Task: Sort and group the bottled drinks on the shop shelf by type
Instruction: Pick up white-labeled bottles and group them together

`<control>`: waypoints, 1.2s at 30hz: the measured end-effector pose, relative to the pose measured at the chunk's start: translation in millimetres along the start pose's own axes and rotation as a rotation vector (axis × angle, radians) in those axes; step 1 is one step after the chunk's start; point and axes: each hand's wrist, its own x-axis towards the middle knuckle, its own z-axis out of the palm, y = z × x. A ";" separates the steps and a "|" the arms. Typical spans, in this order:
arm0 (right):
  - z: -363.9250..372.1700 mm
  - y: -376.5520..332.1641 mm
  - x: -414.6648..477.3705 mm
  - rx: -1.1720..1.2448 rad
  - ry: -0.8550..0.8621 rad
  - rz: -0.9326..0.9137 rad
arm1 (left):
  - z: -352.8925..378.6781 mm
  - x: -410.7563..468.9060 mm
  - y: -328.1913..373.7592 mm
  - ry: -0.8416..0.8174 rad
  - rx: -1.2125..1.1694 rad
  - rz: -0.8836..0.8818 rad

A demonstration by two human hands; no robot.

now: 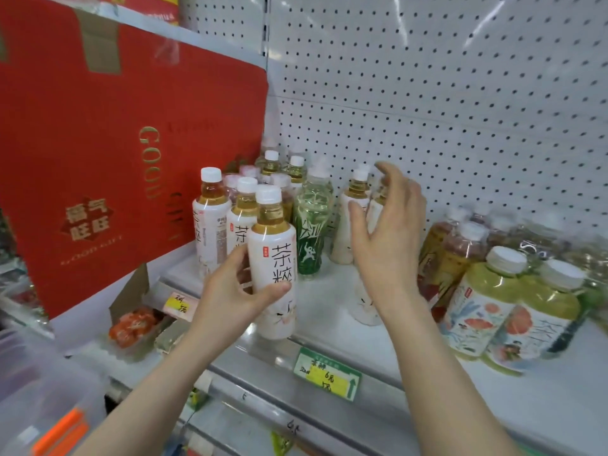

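Note:
My left hand (235, 291) grips a white-labelled tea bottle (273, 258) with a white cap, held upright at the shelf's front. Behind it stand more of the same white tea bottles (210, 215) in a group. A green-patterned bottle (311, 225) stands just to the right of them. My right hand (390, 232) is spread, fingers apart, close in front of two more white tea bottles (352, 209); it holds nothing. Another white bottle (363, 307) is partly hidden behind my right wrist.
A large red gift carton (108, 143) stands on the left of the shelf. Shrink-wrapped packs of yellow-green and amber drinks (513, 291) fill the right side. Pegboard (460, 93) backs the shelf. Price tags (329, 373) hang on the shelf edge (263, 353).

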 end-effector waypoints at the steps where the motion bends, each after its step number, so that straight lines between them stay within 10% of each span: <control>1: -18.1 10.2 -1.6 -0.098 0.012 0.024 | 4.5 2.7 0.4 -0.015 -0.005 0.006; 6: -36.6 52.5 3.4 -0.118 -0.533 0.361 | 30.6 11.5 0.7 -0.077 -0.034 0.010; 24: 22.3 57.9 26.4 0.056 -0.321 0.234 | 55.4 16.3 2.4 -0.136 -0.024 0.035; 27: -10.8 26.6 0.7 0.237 -0.527 0.150 | 77.3 22.4 7.1 -0.169 -0.018 0.099; 36: -13.9 86.4 10.3 -0.067 -0.386 0.154 | 115.7 41.1 12.4 -0.196 0.107 0.224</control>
